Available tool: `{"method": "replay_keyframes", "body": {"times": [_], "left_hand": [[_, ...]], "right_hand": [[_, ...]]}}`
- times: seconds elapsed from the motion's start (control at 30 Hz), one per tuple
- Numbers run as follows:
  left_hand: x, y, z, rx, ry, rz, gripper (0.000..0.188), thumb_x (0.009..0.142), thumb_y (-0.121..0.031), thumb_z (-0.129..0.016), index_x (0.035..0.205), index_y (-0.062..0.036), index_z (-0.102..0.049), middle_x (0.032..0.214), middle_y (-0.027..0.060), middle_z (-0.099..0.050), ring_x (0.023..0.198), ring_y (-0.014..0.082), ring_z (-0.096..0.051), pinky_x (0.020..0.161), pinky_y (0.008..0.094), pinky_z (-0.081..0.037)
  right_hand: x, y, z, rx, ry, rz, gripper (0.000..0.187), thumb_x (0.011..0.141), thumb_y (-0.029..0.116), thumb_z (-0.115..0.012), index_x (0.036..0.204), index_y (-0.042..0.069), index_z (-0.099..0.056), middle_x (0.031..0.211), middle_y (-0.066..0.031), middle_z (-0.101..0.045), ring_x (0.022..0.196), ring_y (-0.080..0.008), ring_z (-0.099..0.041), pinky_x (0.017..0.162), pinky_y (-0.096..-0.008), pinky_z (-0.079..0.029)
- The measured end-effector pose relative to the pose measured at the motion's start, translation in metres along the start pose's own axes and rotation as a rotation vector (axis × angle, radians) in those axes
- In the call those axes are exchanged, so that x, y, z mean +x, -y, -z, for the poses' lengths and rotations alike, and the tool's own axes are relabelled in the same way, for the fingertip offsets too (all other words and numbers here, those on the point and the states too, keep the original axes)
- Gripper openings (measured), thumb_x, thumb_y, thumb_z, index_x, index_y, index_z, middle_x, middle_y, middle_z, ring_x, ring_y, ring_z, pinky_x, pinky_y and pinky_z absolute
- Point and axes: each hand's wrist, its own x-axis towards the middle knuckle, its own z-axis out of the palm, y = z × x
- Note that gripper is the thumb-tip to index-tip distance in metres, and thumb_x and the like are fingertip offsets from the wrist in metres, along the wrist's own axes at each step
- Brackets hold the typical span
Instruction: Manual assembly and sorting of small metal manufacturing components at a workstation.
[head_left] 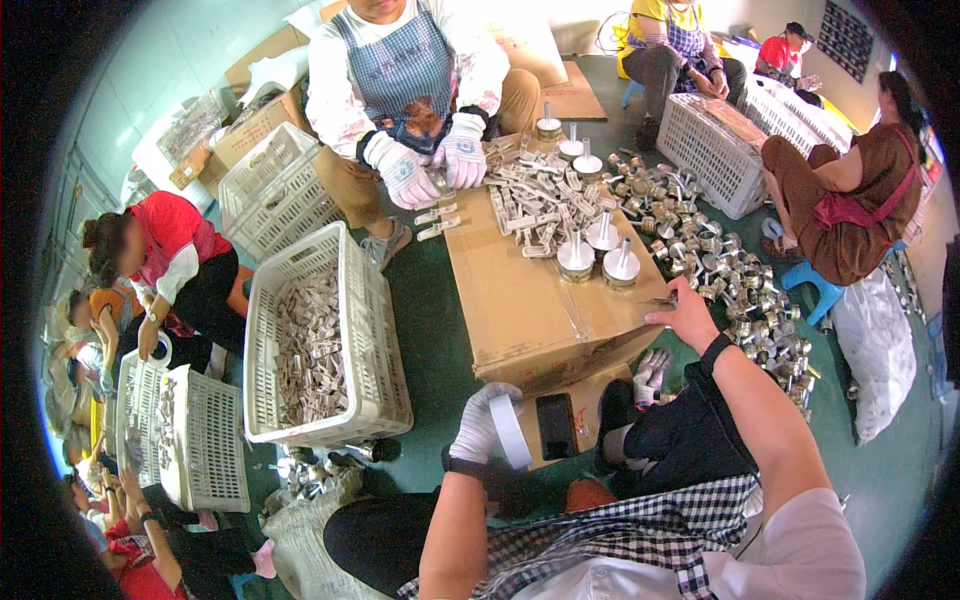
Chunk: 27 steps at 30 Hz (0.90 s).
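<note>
My left hand (478, 425) wears a white glove and grips a white ring-shaped roll (510, 432) low beside the cardboard box (520, 300) that serves as a table. My bare right hand (688, 315), with a black band on its wrist, rests at the box's right edge and pinches a small thin metal piece (663, 298). Just beyond it stand two round white discs with upright stems (598, 262). A heap of pale metal clips (545, 205) lies farther back on the box. A black phone (557, 425) lies on a lower flap next to my left hand.
A person opposite in white gloves (430, 165) handles clips. A white crate of small parts (315, 340) stands at the left, with more crates (710, 140) around. Several metal rings (735, 275) cover the green floor at the right. Other people sit around.
</note>
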Motion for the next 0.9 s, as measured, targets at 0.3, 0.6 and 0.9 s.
{"method": "replay_keyframes", "body": {"times": [0.3,0.6,0.9], "left_hand": [[0.000,0.003,0.001,0.057,-0.034,-0.003,0.015,0.074,-0.005,-0.065,0.089,-0.0026,-0.061,0.089,0.0092,-0.064,0.084,0.0214,-0.061,0.075,0.0331,-0.052],[-0.003,0.003,-0.006,0.190,0.010,-0.126,0.016,0.075,-0.009,-0.065,0.088,-0.0018,-0.062,0.089,0.0103,-0.065,0.081,0.0230,-0.062,0.076,0.0349,-0.053],[0.004,0.002,-0.002,-0.343,-0.108,0.162,0.015,0.076,-0.013,-0.062,0.085,-0.0005,-0.063,0.084,0.0136,-0.066,0.077,0.0269,-0.063,0.070,0.0384,-0.054]], "right_hand": [[0.000,-0.002,-0.001,-0.001,-0.007,0.020,0.064,0.062,0.026,-0.084,0.106,0.001,-0.046,0.095,-0.0212,-0.063,0.092,-0.0369,-0.061,0.079,-0.0414,-0.048],[-0.017,0.008,0.025,-0.206,-0.006,-0.029,0.052,0.063,0.019,-0.082,0.098,0.001,-0.049,0.086,-0.0176,-0.062,0.084,-0.0344,-0.062,0.074,-0.0403,-0.048],[-0.145,0.100,-0.057,0.567,0.191,0.304,0.029,0.070,-0.008,-0.066,0.095,0.005,-0.058,0.086,-0.0062,-0.064,0.081,-0.0155,-0.063,0.071,-0.0282,-0.050]]}}
